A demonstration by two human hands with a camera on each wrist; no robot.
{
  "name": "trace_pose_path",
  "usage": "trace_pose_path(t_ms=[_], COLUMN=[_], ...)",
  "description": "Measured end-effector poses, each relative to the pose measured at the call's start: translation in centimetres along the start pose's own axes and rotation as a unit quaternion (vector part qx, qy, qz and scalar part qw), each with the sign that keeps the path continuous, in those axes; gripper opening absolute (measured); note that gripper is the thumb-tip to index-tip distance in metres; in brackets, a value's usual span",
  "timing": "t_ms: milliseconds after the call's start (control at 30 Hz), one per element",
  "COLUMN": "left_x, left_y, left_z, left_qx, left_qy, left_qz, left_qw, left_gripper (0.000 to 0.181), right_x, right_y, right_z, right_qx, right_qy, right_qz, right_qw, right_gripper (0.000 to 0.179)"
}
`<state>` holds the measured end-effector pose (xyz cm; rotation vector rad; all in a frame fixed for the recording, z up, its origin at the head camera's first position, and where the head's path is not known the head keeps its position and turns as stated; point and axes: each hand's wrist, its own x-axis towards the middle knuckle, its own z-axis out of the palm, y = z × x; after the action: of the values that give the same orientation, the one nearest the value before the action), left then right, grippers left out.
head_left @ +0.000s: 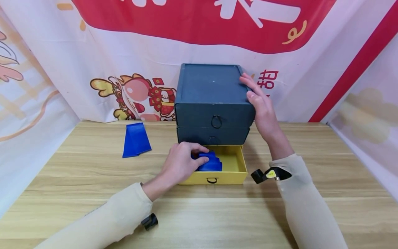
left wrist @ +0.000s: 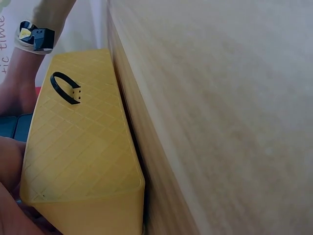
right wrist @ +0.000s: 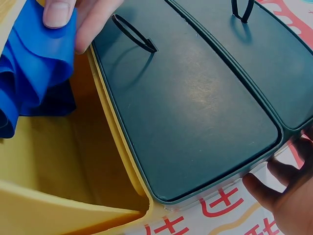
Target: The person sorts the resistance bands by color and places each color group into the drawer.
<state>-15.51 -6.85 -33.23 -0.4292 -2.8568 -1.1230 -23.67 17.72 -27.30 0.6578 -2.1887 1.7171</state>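
At the back middle of the wooden table [head_left: 93,180], seen from the head camera, stands a dark drawer cabinet [head_left: 212,102] with its yellow bottom drawer [head_left: 231,171] pulled out toward the front edge. The left hand [head_left: 181,164] reaches into that drawer from the left, fingers curled round a folded blue cloth [head_left: 211,162] that lies inside it. The right hand [head_left: 259,100] lies flat against the cabinet's upper right side, fingers straight and together, holding nothing. A second blue cloth [head_left: 135,139] lies on the table left of the cabinet, well apart from the drawer.

Beside the table's edge in the left wrist view, the yellow drawer's front [left wrist: 78,147] fills the frame, its black ring handle [left wrist: 66,88] standing out; the left hand shows only as a sliver at the lower left corner.

Under the right wrist camera, the two dark closed drawer fronts [right wrist: 195,98] sit above the open yellow drawer, where the left hand's fingers [right wrist: 58,12] pinch the blue cloth [right wrist: 34,68]. Fingertips of the right hand [right wrist: 288,191] press the cabinet's side.
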Motion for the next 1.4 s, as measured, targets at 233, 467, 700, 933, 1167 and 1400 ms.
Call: trace_pose_path(t_ms=[233, 467, 700, 933, 1167, 1400], left_x=[0.1, -0.2, -0.8, -0.5, 0.6, 2.4], left_y=[-0.5, -1.0, -1.8, -3.8, -7.1, -11.6], left_z=[-0.2, -0.9, -2.8, -6.4, -10.6, -13.3], left_qx=[-0.019, -0.061, -0.110, -0.159, -0.192, -0.181], left_qy=[0.002, 0.011, 0.017, 0.051, 0.101, 0.115], left_qz=[0.013, 0.018, 0.024, -0.007, -0.035, -0.135], left_qw=[0.9997, 0.9979, 0.9935, 0.9859, 0.9756, 0.9674], left_gripper=[0.025, 0.022, 0.016, 0.020, 0.033, 0.046], right_x=[0.0, -0.1, 0.0, -0.1, 0.0, -0.1], right_y=[0.0, 0.0, 0.1, 0.0, -0.1, 0.0], right_z=[0.0, 0.0, -0.1, 0.0, 0.0, 0.0], right_qx=[-0.001, -0.001, 0.004, 0.006, 0.008, 0.006], right_qy=[0.001, 0.001, 0.000, -0.003, -0.003, -0.003], right_qz=[0.000, -0.001, 0.001, -0.001, -0.002, -0.001], right_qw=[1.0000, 1.0000, 1.0000, 1.0000, 1.0000, 1.0000], right_gripper=[0.059, 0.059, 0.059, 0.059, 0.059, 0.059])
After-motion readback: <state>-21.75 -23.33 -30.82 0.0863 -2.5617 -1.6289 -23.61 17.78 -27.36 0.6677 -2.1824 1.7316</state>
